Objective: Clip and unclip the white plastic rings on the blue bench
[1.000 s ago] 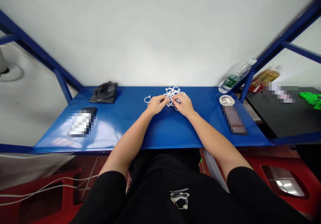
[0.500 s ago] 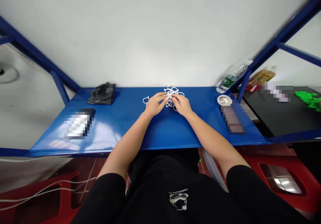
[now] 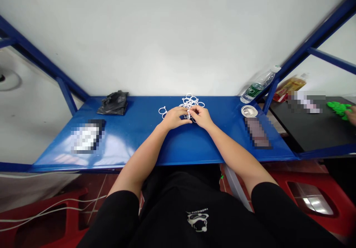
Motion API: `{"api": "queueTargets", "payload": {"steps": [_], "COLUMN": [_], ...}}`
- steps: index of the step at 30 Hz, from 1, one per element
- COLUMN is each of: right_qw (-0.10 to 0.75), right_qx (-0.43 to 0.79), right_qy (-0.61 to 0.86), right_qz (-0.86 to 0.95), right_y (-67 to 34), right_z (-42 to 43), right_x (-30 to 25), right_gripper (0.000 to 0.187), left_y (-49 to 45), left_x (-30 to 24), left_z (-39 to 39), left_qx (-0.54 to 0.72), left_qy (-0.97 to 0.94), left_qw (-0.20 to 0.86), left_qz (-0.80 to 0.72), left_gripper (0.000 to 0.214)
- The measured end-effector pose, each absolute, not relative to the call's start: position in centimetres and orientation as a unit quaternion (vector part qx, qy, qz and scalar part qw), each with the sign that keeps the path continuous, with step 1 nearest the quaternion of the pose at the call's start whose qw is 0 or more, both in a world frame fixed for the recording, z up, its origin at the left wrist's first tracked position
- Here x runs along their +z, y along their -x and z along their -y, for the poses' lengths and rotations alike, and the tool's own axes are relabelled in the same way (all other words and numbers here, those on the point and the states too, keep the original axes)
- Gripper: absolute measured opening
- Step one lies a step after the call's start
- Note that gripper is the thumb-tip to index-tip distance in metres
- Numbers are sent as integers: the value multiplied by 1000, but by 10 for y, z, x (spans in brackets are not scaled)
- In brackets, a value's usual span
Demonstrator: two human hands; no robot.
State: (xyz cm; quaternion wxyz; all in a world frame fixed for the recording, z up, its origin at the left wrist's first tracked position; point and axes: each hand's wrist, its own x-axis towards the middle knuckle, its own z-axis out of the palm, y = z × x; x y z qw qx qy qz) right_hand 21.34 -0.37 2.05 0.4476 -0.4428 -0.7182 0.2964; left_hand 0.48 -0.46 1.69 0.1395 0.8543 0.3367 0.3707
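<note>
A tangled cluster of white plastic rings (image 3: 190, 102) lies on the blue metal tabletop (image 3: 178, 146), linked together like curtain rings. My left hand (image 3: 174, 117) and my right hand (image 3: 201, 116) meet at its near side, with their fingertips pinching a ring at about the same spot. The fingers hide the lower part of the cluster. One more white ring (image 3: 162, 111) sits just left of my left hand, and I cannot tell whether it links to the cluster.
Along the table stand a black plastic bag (image 3: 113, 103), a pixelated dark object (image 3: 87, 136), a water bottle (image 3: 258, 88), a round metal ring (image 3: 249, 111) and a pixelated flat object (image 3: 257, 133). Blue steel frame bars rise at both ends. On a black table (image 3: 311, 136) at right, a co-worker's hand (image 3: 352, 115) reaches green items (image 3: 338, 108).
My hands have drawn closer together over the rings, and the cluster looks slightly shifted. A co-worker's hand has entered at the right edge beside the green items. The view has shifted slightly.
</note>
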Motion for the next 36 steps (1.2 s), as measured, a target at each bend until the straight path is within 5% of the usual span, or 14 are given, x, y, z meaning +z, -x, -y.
{"api": "queueTargets", "payload": {"steps": [28, 36], "right_qw": [488, 473], "right_qx": [371, 205], "right_qy": [403, 426], "right_qz": [680, 744], "right_y": [-218, -225], "right_z": [-7, -4], "right_x": [10, 25], "right_gripper": [28, 18], "left_y": [-24, 3], "left_x": [13, 25], "left_z": [6, 1], "left_qx": [407, 356], "left_qy": [-805, -810], "left_qw": [72, 30], "left_qz": [-425, -465], "left_gripper": [21, 22]}}
